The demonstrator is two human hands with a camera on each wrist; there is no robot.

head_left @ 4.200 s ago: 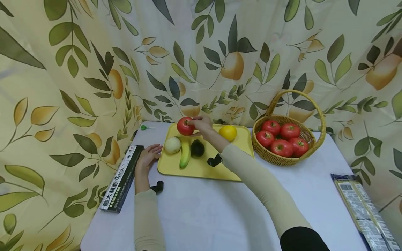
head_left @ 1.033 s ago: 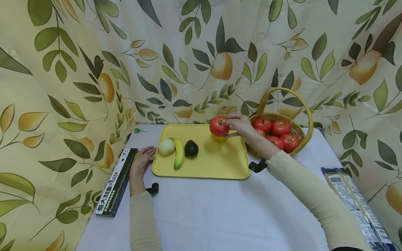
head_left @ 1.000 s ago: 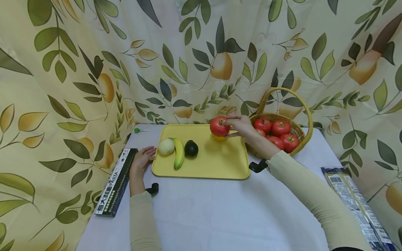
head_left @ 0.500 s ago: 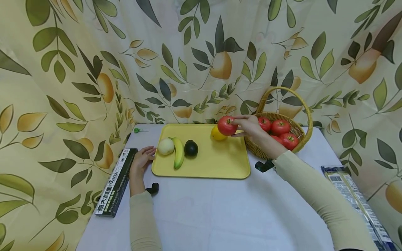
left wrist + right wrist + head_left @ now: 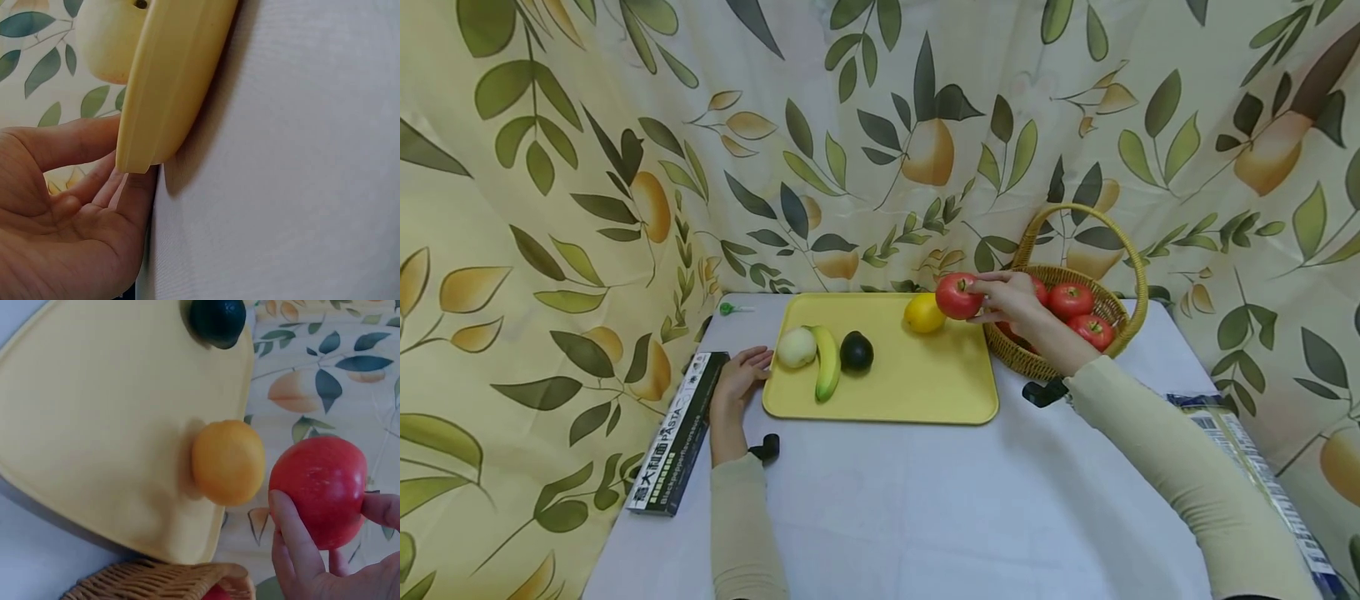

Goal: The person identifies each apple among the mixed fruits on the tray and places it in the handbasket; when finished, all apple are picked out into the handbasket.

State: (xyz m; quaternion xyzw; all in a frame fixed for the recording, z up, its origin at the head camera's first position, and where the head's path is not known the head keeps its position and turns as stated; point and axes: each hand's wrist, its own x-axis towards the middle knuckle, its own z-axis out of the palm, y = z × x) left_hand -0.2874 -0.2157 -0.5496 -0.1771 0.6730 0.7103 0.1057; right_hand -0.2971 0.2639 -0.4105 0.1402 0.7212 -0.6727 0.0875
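My right hand (image 5: 1013, 302) holds a red apple (image 5: 955, 296) between thumb and fingers, raised over the right back of the yellow tray (image 5: 917, 392). Just left of the apple, a round yellow-orange fruit (image 5: 229, 462) rests on the tray. The wicker basket (image 5: 1026, 360), with several red apples (image 5: 1070, 302) inside, is partly hidden behind my right hand and forearm. My left hand (image 5: 739, 385) rests with relaxed fingers against the tray's left edge; in the left wrist view the thumb (image 5: 81, 139) touches its rim. On the tray's left lie a pale round fruit (image 5: 796, 347), a banana (image 5: 827, 365) and a dark avocado-like fruit (image 5: 856, 352).
A black-and-white pasta box (image 5: 677, 433) lies left of my left forearm. Behind it is a small green object (image 5: 726, 308). A flat printed packet (image 5: 1232, 442) sits at the table's right side, partly covered by my right sleeve. Patterned curtain (image 5: 880, 150) hangs behind the white table (image 5: 865, 500).
The right hand has carried the apple rightward from above the banana, past the yellow-orange fruit, toward the basket, uncovering that fruit. The left hand has stayed at the tray's edge.
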